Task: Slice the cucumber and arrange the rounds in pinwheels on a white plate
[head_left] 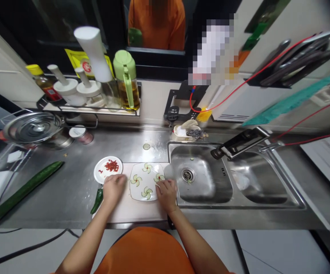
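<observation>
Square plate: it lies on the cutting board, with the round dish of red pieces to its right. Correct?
Wrong side: the head view shows the round dish of red pieces left of the square plate, which does lie on the cutting board.

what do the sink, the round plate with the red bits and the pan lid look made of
Sink: brushed-looking metal, probably stainless steel, from its soft grey sheen.
Round plate: smooth white, ceramic or plastic.
Pan lid: apparently polished metal, given the bright ring-shaped reflections.
</observation>
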A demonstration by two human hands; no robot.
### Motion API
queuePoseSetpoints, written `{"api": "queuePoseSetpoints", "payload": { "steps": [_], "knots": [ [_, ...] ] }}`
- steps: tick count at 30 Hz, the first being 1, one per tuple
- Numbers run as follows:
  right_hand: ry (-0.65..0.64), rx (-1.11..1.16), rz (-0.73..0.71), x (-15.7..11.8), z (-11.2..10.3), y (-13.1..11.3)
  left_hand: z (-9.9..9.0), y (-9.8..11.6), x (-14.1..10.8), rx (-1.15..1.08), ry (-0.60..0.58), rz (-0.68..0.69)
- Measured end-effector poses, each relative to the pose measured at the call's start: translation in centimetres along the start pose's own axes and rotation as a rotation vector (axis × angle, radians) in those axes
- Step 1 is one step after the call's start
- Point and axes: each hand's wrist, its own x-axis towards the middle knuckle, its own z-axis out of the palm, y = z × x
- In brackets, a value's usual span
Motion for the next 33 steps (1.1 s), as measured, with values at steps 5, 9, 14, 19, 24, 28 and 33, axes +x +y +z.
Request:
{"api": "queuePoseSetpoints", "payload": {
  "steps": [5,9,14,19,24,28,33],
  "knots": [
    [0.050,0.024,-0.085,0.0,0.8,-1.4,-2.2,-4.0,1.2,0.256,0.021,-0.225],
    [0.076,0.016,-0.122,-0.1,1.2,-2.0,-2.8,-5.6,2.4,0.367,0.003,-0.331],
    [0.032,-0.052,-0.120,-0.4,0.8,-2.6,-2.9,-6.1,3.9,0.395,-0.025,-0.386],
    [0.002,-0.051,-0.084,-0.7,0.5,-2.8,-3.0,-6.0,4.6,0.417,-0.055,-0.410],
    [-0.002,-0.027,-0.053,-0.8,0.3,-2.5,-3.1,-5.6,3.9,0.368,-0.033,-0.332],
    [-0.010,-0.025,-0.010,-0.9,0.1,-2.2,-2.1,-3.5,1.8,0.201,-0.007,-0.156],
    [-0.026,0.007,0.025,-1.2,0.2,-2.0,0.3,0.8,-2.3,-0.075,-0.093,0.203]
  ]
}}
